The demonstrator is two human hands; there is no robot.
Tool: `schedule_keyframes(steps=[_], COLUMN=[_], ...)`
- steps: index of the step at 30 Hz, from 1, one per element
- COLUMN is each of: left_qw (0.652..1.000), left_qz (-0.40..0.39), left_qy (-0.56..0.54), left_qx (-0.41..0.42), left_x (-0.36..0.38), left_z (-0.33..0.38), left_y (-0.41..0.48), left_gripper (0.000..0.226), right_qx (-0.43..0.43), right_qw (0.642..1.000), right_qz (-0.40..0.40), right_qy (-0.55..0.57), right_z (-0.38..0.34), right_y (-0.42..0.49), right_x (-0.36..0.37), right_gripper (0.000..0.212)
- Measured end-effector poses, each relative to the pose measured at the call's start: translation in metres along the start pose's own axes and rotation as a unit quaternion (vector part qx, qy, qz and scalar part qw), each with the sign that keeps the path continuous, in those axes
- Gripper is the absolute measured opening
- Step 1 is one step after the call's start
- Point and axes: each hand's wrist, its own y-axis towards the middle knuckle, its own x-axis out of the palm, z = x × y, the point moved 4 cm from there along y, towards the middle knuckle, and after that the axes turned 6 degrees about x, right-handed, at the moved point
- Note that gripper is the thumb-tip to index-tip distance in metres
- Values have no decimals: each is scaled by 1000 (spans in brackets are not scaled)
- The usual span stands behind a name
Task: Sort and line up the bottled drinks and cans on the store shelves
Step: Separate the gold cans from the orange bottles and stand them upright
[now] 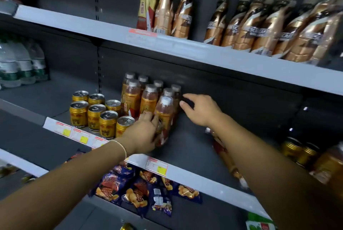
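Bottles of amber drink [150,98] stand upright; left hand [144,133] grips the nearest bottle [165,113] low, right hand [201,110] is loose and empty just right of them.

Shop: price-tagged shelves [185,172] (stocked drinks [148,100])

Lower half of front bottle [164,111] hidden under left hand [146,133]. Most of lying bottle [222,153] hidden behind right forearm [263,155]. Top-shelf copper bottles [274,29] motion-blurred, labels unreadable. Bottom edge cuts green pack [259,225].
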Motion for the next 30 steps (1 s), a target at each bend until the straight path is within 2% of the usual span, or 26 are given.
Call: schedule_keyframes(steps=[3, 7, 10, 16, 20, 25, 30], left_qw=[999, 997, 998, 992, 980, 956, 929], left_qz=[41, 68, 54, -1, -14, -21, -40], left_qy=[4, -2, -27, -51, -72, -106, -139], left_qx=[7, 21, 36, 119, 186, 271, 341], left_x=[-25, -42, -38, -15, -6, -2, 12], left_z=[34, 98, 154, 261, 342, 442, 528], left_y=[-1, -5, -10, -13, -12, -11, -8], left_gripper=[75, 76, 75, 57, 65, 62, 70], right_qx=[12, 18, 25, 71, 137, 212, 292], right_qw=[1000, 999, 996, 993, 984, 972, 949], right_qz=[0, 11, 8, 3, -8, 14, 38], right_qy=[-26, -46, -81, -97, -112, -97, -111], right_z=[36, 79, 113, 190, 248, 299, 339], right_y=[-39, -98, -146, -252, -325, -407, -474], right_x=[-20, -47, -60, -75, -95, -127, -148], right_gripper=[56, 54, 54, 53, 56, 51, 53])
